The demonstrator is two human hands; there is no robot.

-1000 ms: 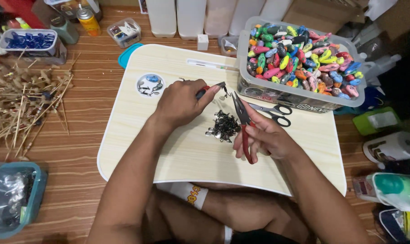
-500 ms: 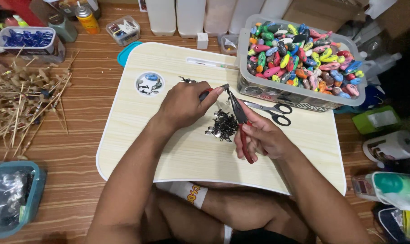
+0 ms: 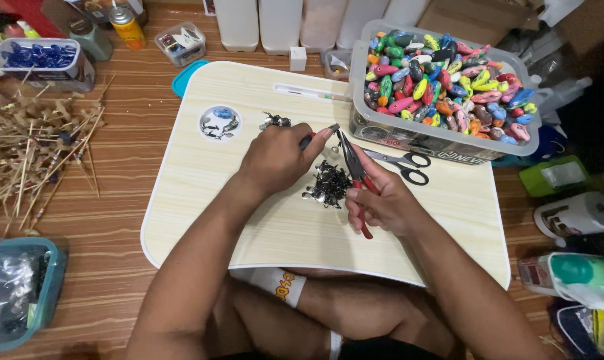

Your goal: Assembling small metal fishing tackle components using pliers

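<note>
Hands at the lap worktop (image 3: pixel 202 200)
Your right hand (image 3: pixel 382 200) grips red pliers (image 3: pixel 355 170); your left hand (image 3: pixel 278 160) pinches a small lure (image 3: pixel 318 135) at 12 o'clock of the hook pile (image 3: pixel 327 187).

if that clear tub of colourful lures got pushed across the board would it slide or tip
The clear tub would probably slide rather than tip: it looks wide and low. Heaped to the rim with lures, it is likely heavy. A sharp shove might spill a few off the top.

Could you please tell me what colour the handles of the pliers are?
Red, on the pliers in the right hand; head view.
</note>
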